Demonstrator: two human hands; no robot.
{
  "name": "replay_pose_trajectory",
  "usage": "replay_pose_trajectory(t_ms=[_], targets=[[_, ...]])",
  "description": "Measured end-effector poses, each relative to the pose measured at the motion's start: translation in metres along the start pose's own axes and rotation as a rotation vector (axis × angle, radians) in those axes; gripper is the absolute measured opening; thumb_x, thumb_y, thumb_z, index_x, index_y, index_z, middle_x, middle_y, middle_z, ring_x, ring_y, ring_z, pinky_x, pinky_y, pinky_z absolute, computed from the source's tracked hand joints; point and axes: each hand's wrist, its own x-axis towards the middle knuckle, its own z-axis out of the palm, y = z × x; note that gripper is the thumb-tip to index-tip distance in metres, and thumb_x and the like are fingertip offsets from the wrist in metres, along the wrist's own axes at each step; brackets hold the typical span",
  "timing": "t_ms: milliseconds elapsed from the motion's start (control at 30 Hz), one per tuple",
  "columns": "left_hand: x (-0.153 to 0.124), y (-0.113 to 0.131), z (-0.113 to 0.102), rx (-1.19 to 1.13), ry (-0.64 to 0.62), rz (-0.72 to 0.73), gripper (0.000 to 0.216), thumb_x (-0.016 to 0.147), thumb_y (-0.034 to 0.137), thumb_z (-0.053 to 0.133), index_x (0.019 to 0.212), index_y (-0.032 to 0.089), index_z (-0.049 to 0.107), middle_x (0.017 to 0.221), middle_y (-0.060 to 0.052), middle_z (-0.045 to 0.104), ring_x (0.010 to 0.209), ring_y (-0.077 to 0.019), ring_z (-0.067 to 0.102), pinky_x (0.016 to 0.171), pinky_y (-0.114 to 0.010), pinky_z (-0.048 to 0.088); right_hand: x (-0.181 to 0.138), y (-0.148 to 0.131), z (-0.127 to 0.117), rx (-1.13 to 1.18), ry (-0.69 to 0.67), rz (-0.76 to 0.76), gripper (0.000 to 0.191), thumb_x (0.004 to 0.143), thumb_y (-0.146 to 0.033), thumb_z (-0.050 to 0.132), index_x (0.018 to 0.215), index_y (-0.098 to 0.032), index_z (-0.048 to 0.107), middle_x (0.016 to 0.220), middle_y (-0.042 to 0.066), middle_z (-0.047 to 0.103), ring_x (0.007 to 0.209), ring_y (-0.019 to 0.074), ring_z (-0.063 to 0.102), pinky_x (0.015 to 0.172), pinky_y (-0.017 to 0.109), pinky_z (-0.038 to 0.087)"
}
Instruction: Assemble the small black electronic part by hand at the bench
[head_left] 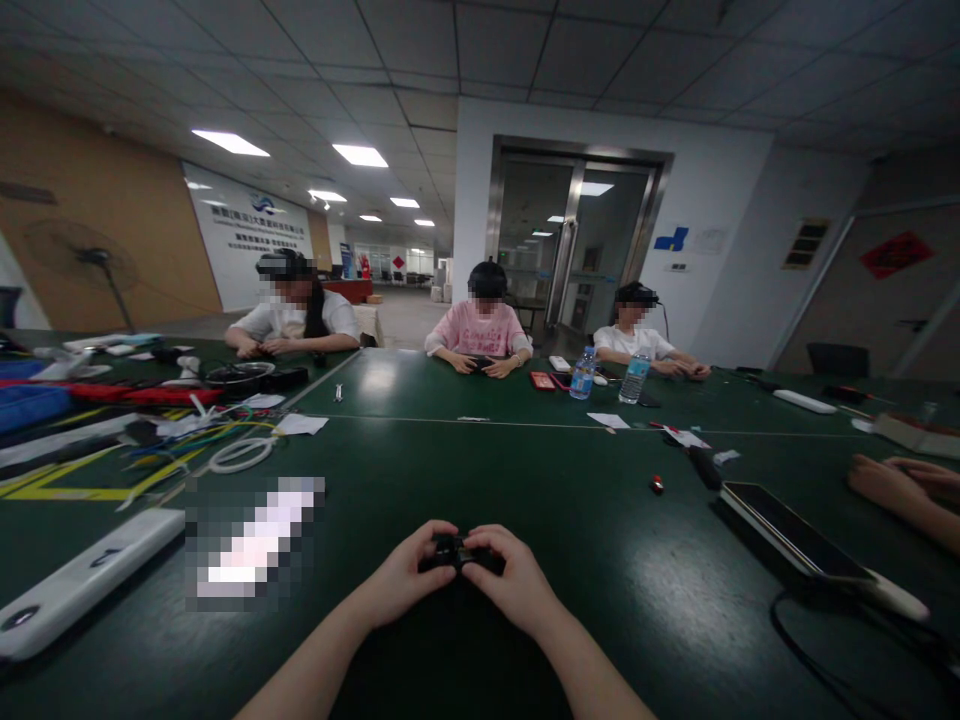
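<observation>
In the middle foreground my left hand point(411, 568) and my right hand point(514, 575) are close together above the green table point(375, 450). Between them is a small black object point(452, 549), its kind too dark and too covered to make out. The left fingers and thumb pinch its left side. On its other side, the right thumb and fingers are closed around it. Whether it is one piece or two, I cannot tell.
A white elongated device point(90, 580) and a blurred-out bright item point(262, 540) lie left, with cables point(244, 455) beyond. To the right are a phone point(795, 530) and a small red item point(657, 484). Bottles point(635, 378) stand farther back. Co-workers sit around; another person's hands point(900, 490) rest at right.
</observation>
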Motion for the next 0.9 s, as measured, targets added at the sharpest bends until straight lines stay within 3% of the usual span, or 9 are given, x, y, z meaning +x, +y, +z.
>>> replay_pose_trajectory(t_ms=[700,900], targets=[[-0.0013,0.0037,-0.0008,0.012,-0.011,-0.028,0.039,0.077,0.023,0.062,0.112,0.022,0.044,0.095,-0.002,0.06,0.09,-0.0182,0.058,0.077,-0.031,0.042,-0.0026,-0.0048,-0.0018,0.0,-0.031,0.067,0.019,0.075,-0.026,0.062,0.093,-0.026,0.062,0.11,0.0,0.055,0.104,0.0183,0.054,0.092,0.036,0.043],[0.0,0.0003,-0.0007,0.02,0.008,-0.002,0.04,0.075,0.024,0.063,0.111,0.022,0.044,0.097,-0.002,0.06,0.092,-0.019,0.057,0.079,-0.031,0.042,0.0001,0.0016,0.0014,-0.011,0.015,-0.015,0.019,0.072,-0.025,0.064,0.091,-0.023,0.064,0.106,0.003,0.058,0.102,0.019,0.055,0.092,0.035,0.042]])
